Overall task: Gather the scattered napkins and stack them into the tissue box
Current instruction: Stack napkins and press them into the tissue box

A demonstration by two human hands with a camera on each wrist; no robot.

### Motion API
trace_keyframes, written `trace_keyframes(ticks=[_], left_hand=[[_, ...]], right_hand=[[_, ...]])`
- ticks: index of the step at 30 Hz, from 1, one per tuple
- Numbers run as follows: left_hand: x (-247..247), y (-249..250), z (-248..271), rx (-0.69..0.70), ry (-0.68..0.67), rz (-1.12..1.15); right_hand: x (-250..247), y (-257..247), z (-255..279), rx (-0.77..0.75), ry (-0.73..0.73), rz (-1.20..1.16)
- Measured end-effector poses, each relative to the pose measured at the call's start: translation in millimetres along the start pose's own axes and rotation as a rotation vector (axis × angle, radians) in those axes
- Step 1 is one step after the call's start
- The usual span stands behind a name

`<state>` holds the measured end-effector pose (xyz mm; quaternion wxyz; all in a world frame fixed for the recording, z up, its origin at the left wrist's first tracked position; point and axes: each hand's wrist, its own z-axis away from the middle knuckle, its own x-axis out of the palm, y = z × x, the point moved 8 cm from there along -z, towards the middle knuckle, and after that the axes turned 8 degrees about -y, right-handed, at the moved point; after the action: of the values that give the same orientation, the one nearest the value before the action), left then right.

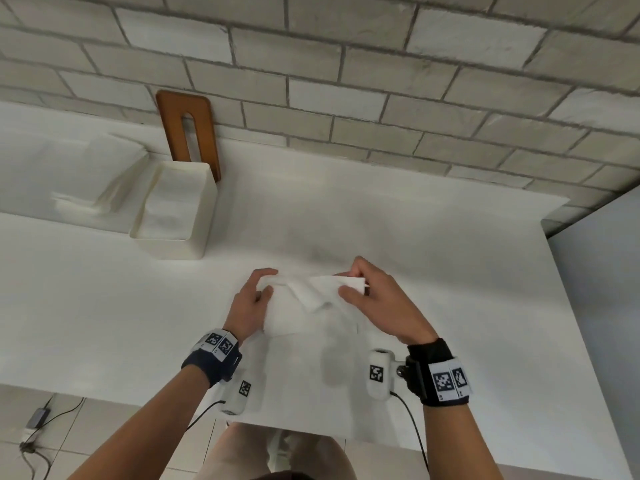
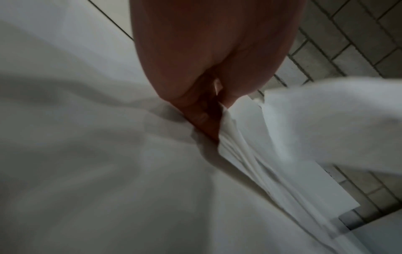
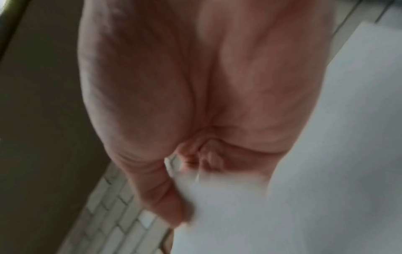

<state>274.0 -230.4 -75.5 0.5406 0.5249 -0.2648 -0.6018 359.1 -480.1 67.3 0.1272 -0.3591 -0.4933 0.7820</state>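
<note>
A bundle of white napkins (image 1: 311,306) hangs just above the white table's near middle, held between both hands. My left hand (image 1: 258,292) pinches its left edge; in the left wrist view that hand (image 2: 208,118) shows fingers curled on the layered napkins (image 2: 282,137). My right hand (image 1: 360,284) pinches the right edge, thumb on top; close up, the right hand (image 3: 187,197) presses a blurred white napkin (image 3: 261,206). The open white tissue box (image 1: 204,206) stands at the back left with a stack of napkins (image 1: 169,202) inside.
A wooden lid (image 1: 188,129) with a slot leans on the brick wall behind the box. Loose napkins (image 1: 93,181) lie left of the box. The table (image 1: 433,244) ends at the right, with a cut-in corner at the back right. Cables lie on the floor (image 1: 38,431) below.
</note>
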Motion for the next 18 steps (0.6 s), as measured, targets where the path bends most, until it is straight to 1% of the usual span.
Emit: trace_keyframes(ticks=[2,4,6,8,10,12,15,18], left_hand=[[-0.5,2.2,2.2,0.034,-0.053,0.057],[-0.4,4.3,5.0,0.0,-0.088,0.101],[0.8,2.9,7.6,-0.073,-0.109,0.191],[3.4,1.8,11.3,-0.164,-0.116,0.343],[6.0,3.1,15.2,-0.253,-0.117,0.468],[8.2,3.6,15.2,-0.282,-0.132,0.52],[11.3,0.1,13.3,-0.267,-0.167,0.515],[6.5,-1.2,10.4,-0.188,-0.108,0.37]], right_hand=[[6.2,-29.7,-2.6,-0.075,-0.02,-0.136],[8.2,-45.1,-7.8,-0.12,-0.008,-0.278],[10.3,-43.2,-14.2,-0.123,-0.008,-0.435],[12.7,-25.9,-21.4,-0.085,0.012,-0.501],[21.3,1.0,-27.7,-0.019,0.018,-0.53],[32.0,31.6,-31.0,0.064,0.032,-0.519],[43.5,70.2,-29.3,0.176,0.073,-0.391],[50.1,88.8,-27.8,0.225,0.123,-0.344]])
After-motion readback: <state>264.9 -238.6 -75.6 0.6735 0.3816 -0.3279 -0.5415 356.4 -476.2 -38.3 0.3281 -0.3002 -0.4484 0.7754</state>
